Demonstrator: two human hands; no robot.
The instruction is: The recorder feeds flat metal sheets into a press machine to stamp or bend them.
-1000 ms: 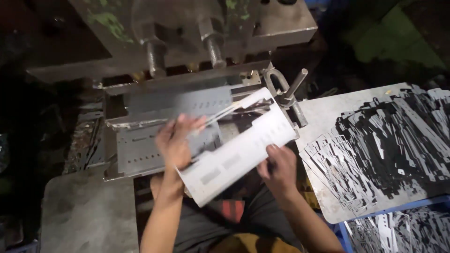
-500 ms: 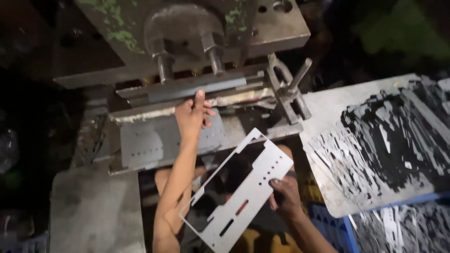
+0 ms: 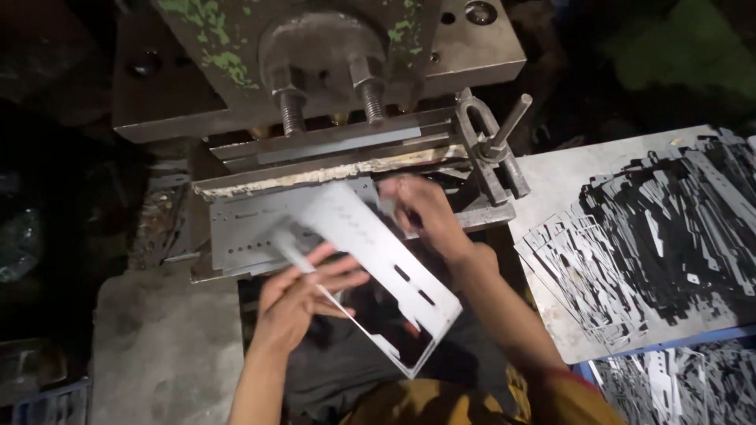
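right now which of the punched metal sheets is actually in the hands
The slotted sheet angled across the press bed, left hand beneath, right hand at its top; the others lie heaped on the tray to the right.

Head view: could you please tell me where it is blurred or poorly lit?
Head view: motion blur smears the right hand, the left hand and the punched plate; the press is lit and fairly sharp; both outer edges fall into deep shadow.

Motion blurs the right hand [image 3: 421,212] and the far end of the flat punched grey metal plate [image 3: 370,260]; the picture's edge crops both forearms.
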